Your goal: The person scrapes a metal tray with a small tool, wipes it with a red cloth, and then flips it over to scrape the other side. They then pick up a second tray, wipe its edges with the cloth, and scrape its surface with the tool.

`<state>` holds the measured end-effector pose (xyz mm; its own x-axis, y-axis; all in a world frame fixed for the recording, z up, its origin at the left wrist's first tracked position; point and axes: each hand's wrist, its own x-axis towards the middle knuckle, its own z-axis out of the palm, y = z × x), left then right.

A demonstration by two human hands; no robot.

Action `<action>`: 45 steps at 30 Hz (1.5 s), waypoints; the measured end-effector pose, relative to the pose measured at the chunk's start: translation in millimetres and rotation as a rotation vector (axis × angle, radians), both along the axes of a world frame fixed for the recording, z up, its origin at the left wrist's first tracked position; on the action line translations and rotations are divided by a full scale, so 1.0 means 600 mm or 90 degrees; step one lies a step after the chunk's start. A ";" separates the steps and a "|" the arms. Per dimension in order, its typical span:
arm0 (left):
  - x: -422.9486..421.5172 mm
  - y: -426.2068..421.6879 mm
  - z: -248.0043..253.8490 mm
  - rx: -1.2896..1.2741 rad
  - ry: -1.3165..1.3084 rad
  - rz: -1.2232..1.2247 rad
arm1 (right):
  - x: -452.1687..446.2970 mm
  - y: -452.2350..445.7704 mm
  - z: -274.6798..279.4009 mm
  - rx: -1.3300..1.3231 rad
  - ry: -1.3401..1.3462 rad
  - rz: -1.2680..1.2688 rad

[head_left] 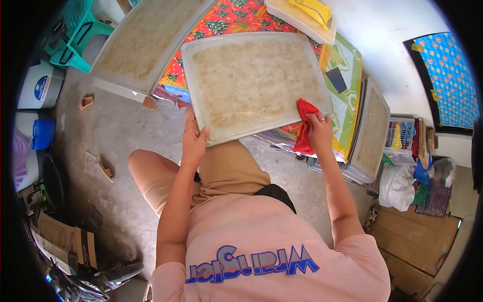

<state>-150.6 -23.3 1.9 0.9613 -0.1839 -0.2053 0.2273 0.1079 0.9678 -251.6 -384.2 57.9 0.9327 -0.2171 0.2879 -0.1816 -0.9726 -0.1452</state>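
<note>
A pale rectangular framed panel point(254, 83) with brownish blotches lies tilted over the table, its near edge above my thigh. My left hand point(193, 140) grips its near left corner, the thumb on top and the fingers at the side and beneath. At the near right corner, my right hand point(320, 130) is closed on a red cloth point(304, 138). Part of the cloth lies over the panel's edge and the rest hangs below it. Under the panel shows a red tablecloth point(198, 31) with a Christmas-tree print.
A similar panel point(146, 43) lies at the left, and more stand stacked point(370, 133) at the right. A tub point(302, 20) with a yellow tool point(314, 11) sits at the back. A dark rectangle point(336, 80) rests on the green cloth point(347, 58). Slippers point(105, 171) lie on the floor.
</note>
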 end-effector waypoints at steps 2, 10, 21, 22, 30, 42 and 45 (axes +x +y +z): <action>-0.001 -0.001 0.009 0.026 0.012 -0.004 | -0.001 0.028 -0.003 -0.018 -0.001 0.019; 0.003 -0.003 0.011 0.005 -0.039 -0.009 | 0.021 0.267 -0.023 0.132 -0.006 0.221; -0.002 0.024 0.012 0.018 0.089 -0.029 | 0.053 0.010 0.043 0.068 0.068 -0.143; -0.004 0.030 0.020 0.020 0.122 -0.029 | 0.067 0.015 0.061 0.108 0.063 -0.144; -0.027 0.056 0.043 -0.129 0.251 -0.037 | 0.105 0.324 -0.003 0.119 0.105 0.446; -0.011 0.040 0.033 0.047 0.214 -0.010 | 0.459 0.330 -0.064 -0.002 -0.043 0.277; -0.017 0.038 0.017 0.059 0.199 0.010 | 0.518 0.229 -0.092 -0.032 -0.046 0.128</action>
<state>-160.5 -0.8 12.2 0.8515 -0.1370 -0.5062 0.5142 0.0284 0.8572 59.4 -246.6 3.0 0.9322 -0.0128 0.3616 0.0253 -0.9946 -0.1006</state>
